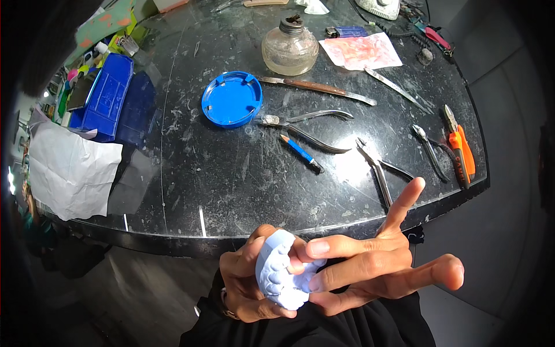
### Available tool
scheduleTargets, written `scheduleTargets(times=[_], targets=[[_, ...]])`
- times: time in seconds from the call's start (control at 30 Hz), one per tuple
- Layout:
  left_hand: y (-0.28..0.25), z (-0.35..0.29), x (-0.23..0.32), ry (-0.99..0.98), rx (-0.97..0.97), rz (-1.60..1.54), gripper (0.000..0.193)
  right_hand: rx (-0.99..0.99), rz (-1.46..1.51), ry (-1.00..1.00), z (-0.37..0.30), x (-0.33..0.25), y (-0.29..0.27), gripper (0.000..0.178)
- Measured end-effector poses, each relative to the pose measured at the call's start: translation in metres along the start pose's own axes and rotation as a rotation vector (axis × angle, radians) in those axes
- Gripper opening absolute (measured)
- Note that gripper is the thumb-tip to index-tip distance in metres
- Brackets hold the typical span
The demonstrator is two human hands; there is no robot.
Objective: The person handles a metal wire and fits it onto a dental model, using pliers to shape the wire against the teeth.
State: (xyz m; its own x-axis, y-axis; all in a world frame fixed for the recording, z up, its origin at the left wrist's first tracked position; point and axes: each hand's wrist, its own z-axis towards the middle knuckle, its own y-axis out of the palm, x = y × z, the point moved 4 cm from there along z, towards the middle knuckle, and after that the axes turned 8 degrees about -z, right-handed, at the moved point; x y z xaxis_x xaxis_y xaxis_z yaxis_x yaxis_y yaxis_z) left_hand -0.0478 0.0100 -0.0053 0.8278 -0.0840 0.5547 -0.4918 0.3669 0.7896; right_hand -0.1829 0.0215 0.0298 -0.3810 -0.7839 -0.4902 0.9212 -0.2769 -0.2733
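Observation:
In my left hand [243, 283] is a pale blue dental cast [276, 269], with its row of moulded teeth turned to the right. The left fingers wrap round its outer side, low in front of the table's near edge. My right hand [370, 266] meets the cast from the right. Two of its fingers reach to the inner side of the arch, and its thumb lies by the lower end. Two other right fingers stick out, one upward and one to the right. Whether something small sits between the right fingertips is hidden.
On the black table [219, 179] lie a blue round lid [232, 99], a blue pencil [302, 153], several pliers [376, 173], orange-handled pliers [461, 153] and a wooden-handled knife [318, 88]. A glass burner [290, 49] stands behind. White paper [75, 168] and a blue box [107, 98] are left.

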Motion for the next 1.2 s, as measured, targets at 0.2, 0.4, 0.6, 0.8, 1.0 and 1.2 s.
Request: scheduleTargets(times=[0.2, 0.4, 0.6, 0.8, 1.0, 1.2], targets=[[-0.008, -0.006, 0.002, -0.048, -0.029, 0.075, 0.054, 0.023, 0.083, -0.069, 0.004, 0.001, -0.002, 0.115], [-0.013, -0.005, -0.001, 0.057, -0.134, -0.015, 0.055, 0.039, 0.110, -0.098, 0.009, -0.001, 0.004, 0.109], [-0.014, -0.002, -0.004, 0.156, -0.164, -0.035, 0.063, 0.120, 0.032, -0.060, 0.006, -0.003, 0.013, 0.112], [-0.008, 0.001, -0.004, 0.146, -0.182, -0.132, 0.059, 0.010, 0.044, -0.022, 0.005, -0.003, 0.006, 0.115], [-0.010, -0.004, -0.005, 0.093, -0.137, 0.031, 0.060, -0.480, 0.022, 0.076, 0.030, -0.004, -0.001, 0.114], [-0.008, -0.001, -0.003, 0.068, -0.157, -0.126, 0.057, -0.072, 0.012, 0.048, 0.010, -0.001, -0.001, 0.117]])
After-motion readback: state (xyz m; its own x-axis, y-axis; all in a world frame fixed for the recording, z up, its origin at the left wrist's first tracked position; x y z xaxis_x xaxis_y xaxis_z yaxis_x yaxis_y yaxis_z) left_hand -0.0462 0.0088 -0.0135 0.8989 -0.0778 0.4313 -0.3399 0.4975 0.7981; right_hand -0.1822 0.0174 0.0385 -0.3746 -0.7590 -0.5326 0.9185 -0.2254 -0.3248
